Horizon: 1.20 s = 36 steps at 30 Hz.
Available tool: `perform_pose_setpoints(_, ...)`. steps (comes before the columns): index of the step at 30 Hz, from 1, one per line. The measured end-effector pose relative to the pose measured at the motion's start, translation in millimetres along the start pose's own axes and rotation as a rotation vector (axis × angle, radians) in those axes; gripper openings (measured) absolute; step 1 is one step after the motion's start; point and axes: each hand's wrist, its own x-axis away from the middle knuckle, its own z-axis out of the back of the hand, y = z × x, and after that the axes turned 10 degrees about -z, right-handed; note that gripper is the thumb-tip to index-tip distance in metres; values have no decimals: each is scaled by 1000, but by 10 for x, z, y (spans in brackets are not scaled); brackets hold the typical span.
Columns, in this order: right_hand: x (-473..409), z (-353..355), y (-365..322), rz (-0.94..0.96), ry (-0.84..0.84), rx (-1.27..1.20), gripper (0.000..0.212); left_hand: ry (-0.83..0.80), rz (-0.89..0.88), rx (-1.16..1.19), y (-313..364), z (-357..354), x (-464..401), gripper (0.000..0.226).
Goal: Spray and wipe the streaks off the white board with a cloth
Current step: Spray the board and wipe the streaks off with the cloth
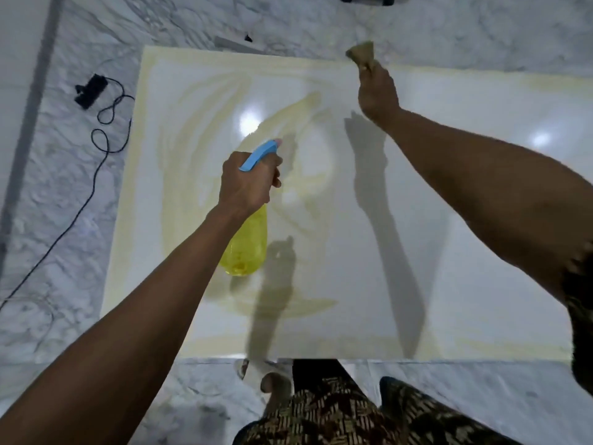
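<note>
While left hand (pixel 248 181) grips bottle (pixel 245 248), right hand (pixel 378 94) holds cloth (pixel 362 53).

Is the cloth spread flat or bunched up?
Bunched up. The right hand grips the cloth as a small wad, its end sticking out past the fingers near the white board's far edge.

A marble-patterned floor (pixel 57 194) is seen all round. At ten o'clock a black device (pixel 90 90) is laid on it, with a black cable (pixel 80 207) trailed toward eight o'clock. At six o'clock a white sandal (pixel 266 372) and patterned dark clothing (pixel 337 412) are seen.
</note>
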Motion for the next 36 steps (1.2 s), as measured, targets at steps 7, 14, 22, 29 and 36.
perform_pose_setpoints(7, -1311, -993, 106, 97, -84, 547, 59, 45, -107, 1, -60, -14, -623, 26)
perform_pose_setpoints(14, -239, -1226, 784, 250, -45, 701, 88, 18, -57, -20, -284, 96, -268, 28)
perform_pose_setpoints(22, 1794, -1277, 1860, 293, -237, 781, 73, -13, 59, -54, -634, 258, 962, 15)
perform_pose_setpoints(29, 3374, -1385, 2183, 200, -341, 767, 78, -56, 92, -100, -892, 404, 1910, 21)
perform_pose_setpoints(36, 3769, -1189, 1613, -347, -567, -245, 50, -62, 35, -101, -753, 626, 2344, 19)
